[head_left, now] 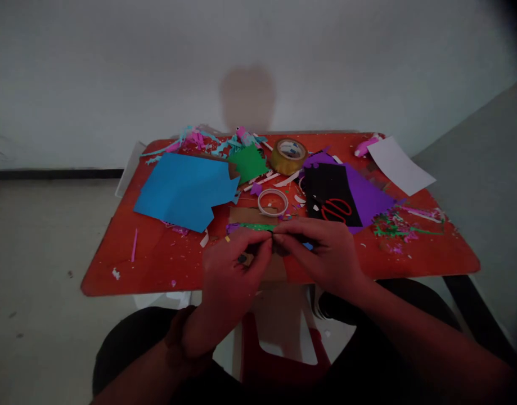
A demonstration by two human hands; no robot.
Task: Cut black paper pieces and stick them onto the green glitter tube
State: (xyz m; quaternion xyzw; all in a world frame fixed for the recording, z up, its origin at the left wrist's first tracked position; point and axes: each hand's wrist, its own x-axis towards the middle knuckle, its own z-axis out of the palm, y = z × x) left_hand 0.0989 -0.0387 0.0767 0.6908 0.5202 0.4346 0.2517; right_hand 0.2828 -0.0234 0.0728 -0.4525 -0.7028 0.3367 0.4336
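Observation:
My left hand (pixel 237 261) and my right hand (pixel 326 247) meet fingertip to fingertip over the front middle of the table. Both are closed in a pinch on something small and dark, mostly hidden by the fingers. Right behind the fingertips lies a green strip with a purple end (pixel 253 226). Beneath the hands is a piece of brown cardboard (pixel 245 215). A white tape ring (pixel 273 203) lies just beyond them. To the right, scissors with red handles (pixel 337 210) rest on black paper (pixel 332 183).
Blue paper (pixel 182 188) covers the table's left part, near green paper (pixel 248 163). A large tape roll (pixel 288 156) stands at the back. Purple paper (pixel 370 197), white paper (pixel 399 163) and green-pink shreds (pixel 404 225) lie right on the red table (pixel 148 270).

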